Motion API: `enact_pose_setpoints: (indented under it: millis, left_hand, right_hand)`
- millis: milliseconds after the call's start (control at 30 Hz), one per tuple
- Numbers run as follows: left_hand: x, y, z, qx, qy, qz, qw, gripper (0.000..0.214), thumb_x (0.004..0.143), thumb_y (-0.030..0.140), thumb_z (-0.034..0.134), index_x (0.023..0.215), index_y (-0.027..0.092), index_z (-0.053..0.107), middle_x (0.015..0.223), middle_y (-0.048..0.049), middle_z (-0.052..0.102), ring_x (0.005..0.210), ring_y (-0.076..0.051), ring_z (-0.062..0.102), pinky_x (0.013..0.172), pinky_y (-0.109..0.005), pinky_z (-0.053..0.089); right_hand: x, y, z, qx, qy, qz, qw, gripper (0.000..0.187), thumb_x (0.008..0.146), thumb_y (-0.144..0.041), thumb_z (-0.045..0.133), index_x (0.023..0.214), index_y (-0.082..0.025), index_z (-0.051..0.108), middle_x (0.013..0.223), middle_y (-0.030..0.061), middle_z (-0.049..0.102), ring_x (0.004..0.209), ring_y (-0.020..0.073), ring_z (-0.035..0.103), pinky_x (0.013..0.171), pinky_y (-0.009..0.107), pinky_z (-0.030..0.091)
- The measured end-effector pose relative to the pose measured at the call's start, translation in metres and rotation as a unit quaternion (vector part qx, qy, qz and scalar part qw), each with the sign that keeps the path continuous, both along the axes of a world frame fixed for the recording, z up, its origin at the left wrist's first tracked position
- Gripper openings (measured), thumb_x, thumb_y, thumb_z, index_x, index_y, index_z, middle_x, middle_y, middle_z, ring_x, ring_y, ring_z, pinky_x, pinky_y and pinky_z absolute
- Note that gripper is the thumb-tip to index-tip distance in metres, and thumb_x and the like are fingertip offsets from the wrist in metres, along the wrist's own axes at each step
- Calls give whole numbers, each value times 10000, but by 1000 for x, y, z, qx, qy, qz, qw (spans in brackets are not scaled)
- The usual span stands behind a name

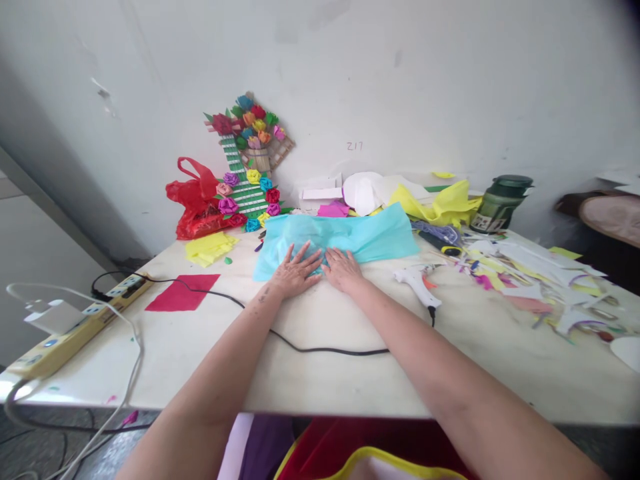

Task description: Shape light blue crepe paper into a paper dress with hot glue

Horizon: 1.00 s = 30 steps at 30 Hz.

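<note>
A sheet of light blue crepe paper [370, 233] lies spread across the middle of the table, raised a little on its left part. My left hand [299, 270] rests flat on its front edge with the fingers spread. Close beside it, my right hand [343, 268] also presses flat on the paper, fingers stretched forward. Neither hand grasps anything. To the right of my right hand lies a white glue gun [417, 285], its black cord [320, 349] running leftward under my forearms. A red paper square [183, 293] is on the left.
At the back stand paper-flower crafts [245, 193] beside a red plastic bag [193, 200]. A yellow power strip [65, 347] with a white charger [55, 317] lines the left edge. Paper scraps [540, 287] and a dark green bottle [503, 203] occupy the right. Yellow paper [210, 249] lies left.
</note>
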State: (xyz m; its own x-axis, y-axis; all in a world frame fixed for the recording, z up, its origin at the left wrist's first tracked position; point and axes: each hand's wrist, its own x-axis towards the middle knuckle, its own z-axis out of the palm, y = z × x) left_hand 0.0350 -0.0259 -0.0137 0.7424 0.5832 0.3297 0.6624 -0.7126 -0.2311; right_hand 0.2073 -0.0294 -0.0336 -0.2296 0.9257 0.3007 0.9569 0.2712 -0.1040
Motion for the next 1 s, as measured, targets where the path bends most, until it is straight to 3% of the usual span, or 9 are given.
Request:
enact_pose_setpoints:
  millis: [133,367,733,1000]
  left_hand:
    - [1,-2,2,-3,6,-14,1000,492,866,475,256,1326,306,291,1373,67,325,1328,-206,45,1067,-491,-53]
    - [2,-1,-1,4,6,2,1000,481,876,465,215,1319,301,304,1351,69,359,1327,-193,70,1071,-499,-11]
    - [-19,-4,12,9,41,-1,999,548,853,496,271,1353,272,231,1417,25,230,1327,-216,55,1063,-482,-36]
    - [-18,-4,0,-18,26,28,999,523,860,500,240,1343,297,246,1410,50,252,1328,-204,46,1056,-493,-43]
  right_hand:
    - [0,-1,1,2,4,0,1000,510,870,-359,274,1300,-101,366,1381,70,323,1283,202,217,1040,437,147]
    - [-1,-7,4,84,-6,38,996,447,869,-295,284,1205,-82,487,1288,94,459,1238,202,301,1026,385,165]
    - [-1,-6,3,85,-23,44,995,409,864,-288,337,1180,-94,508,1270,98,476,1218,211,335,1015,383,178]
    - [-1,-8,4,75,-47,51,995,376,861,-291,351,1131,-114,544,1255,105,490,1194,210,366,999,400,195]
